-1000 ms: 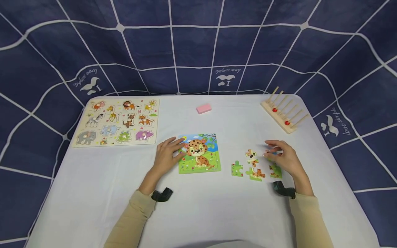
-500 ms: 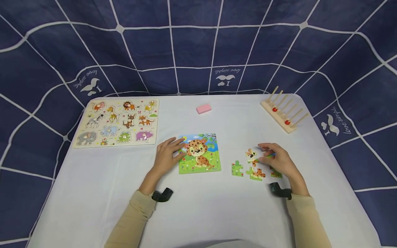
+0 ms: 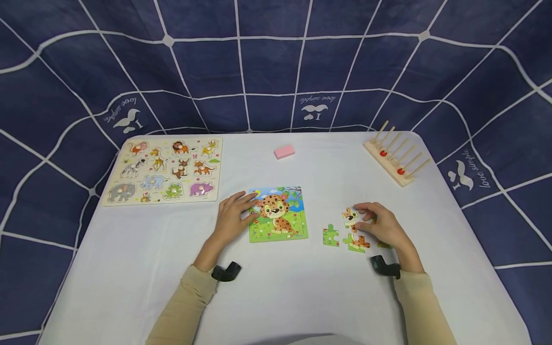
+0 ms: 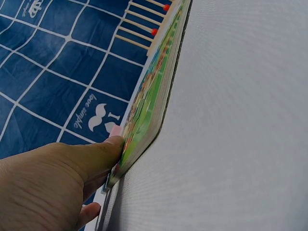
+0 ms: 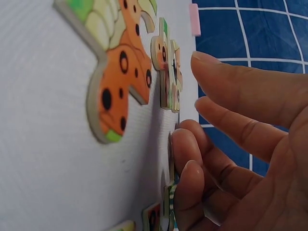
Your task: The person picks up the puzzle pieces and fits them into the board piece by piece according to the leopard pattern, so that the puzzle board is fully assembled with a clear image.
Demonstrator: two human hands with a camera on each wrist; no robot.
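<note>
My left hand rests at the left edge of a square leopard puzzle. In the left wrist view its thumb lies on the edge of the puzzle. My right hand hovers beside a loose puzzle piece with part of the leopard's face, thumb and forefinger apart at its right side. The right wrist view shows nothing between thumb and forefinger, with the other fingers bent. Nearer lie a green corner piece and a piece with the leopard's paws. Another green piece is partly covered by the right hand.
A wooden animal peg puzzle lies at the back left of the white table. A pink block stands at the back middle. At the back right is a wooden peg rack with red beads. A dark blue checked cloth hangs behind.
My right hand has moved left, from over the blue piece towards the face piece; the blue piece is now hidden beneath it. The left hand has stayed on the puzzle's edge.
</note>
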